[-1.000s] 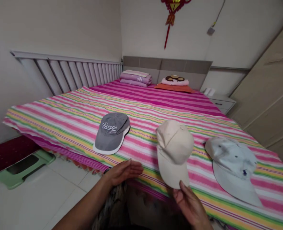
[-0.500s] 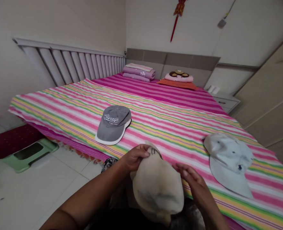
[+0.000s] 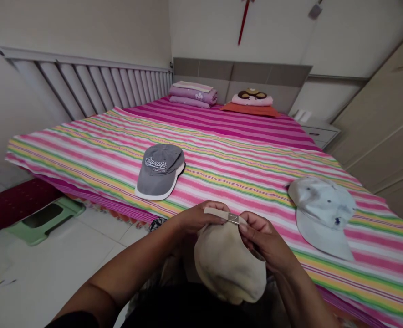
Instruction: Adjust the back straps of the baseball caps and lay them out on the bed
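Observation:
A beige cap [image 3: 230, 262] hangs between my two hands over my lap, its back strap turned up. My left hand [image 3: 206, 217] is closed on the strap's left part, thumb on top. With thumb and fingers, my right hand [image 3: 262, 234] pinches the strap just right of its metal buckle [image 3: 233, 218]. On the bed ahead lies a grey cap [image 3: 160, 172] with white lettering and a white-edged brim. A pale blue cap [image 3: 326, 214] with a small dark emblem rests on the bed to the right.
The bed [image 3: 221, 168] has a striped cover. Folded purple bedding [image 3: 192, 94] and an orange pillow [image 3: 251, 109] lie by the headboard. A green stool [image 3: 44, 223] stands on the floor at left; a white nightstand [image 3: 319, 132] is at far right.
My right hand has come in from beside the beige cap and taken its strap near the buckle. The cap has turned, bringing the strap level. The view has shifted slightly.

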The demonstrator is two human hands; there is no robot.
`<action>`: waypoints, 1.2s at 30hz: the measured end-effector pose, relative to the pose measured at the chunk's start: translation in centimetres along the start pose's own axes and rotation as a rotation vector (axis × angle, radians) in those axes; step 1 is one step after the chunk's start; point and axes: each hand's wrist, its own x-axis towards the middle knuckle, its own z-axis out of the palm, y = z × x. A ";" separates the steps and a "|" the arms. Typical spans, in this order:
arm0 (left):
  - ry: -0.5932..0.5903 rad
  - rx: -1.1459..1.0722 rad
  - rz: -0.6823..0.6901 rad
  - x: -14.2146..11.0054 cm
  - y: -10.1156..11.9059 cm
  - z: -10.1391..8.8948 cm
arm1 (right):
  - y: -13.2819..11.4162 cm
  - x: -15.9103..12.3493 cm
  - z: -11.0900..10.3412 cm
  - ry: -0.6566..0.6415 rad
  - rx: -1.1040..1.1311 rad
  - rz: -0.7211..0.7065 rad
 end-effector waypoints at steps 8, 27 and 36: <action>-0.051 -0.127 -0.038 0.4 -0.3 0.3 | -0.6 0.2 0.5 -0.052 0.011 -0.037; 0.202 -0.287 0.151 0.0 0.7 0.2 | -0.1 1.7 -1.8 0.224 0.522 -0.206; 0.402 -0.435 0.067 1.3 1.5 -1.9 | 1.0 1.6 -3.3 0.036 0.306 0.069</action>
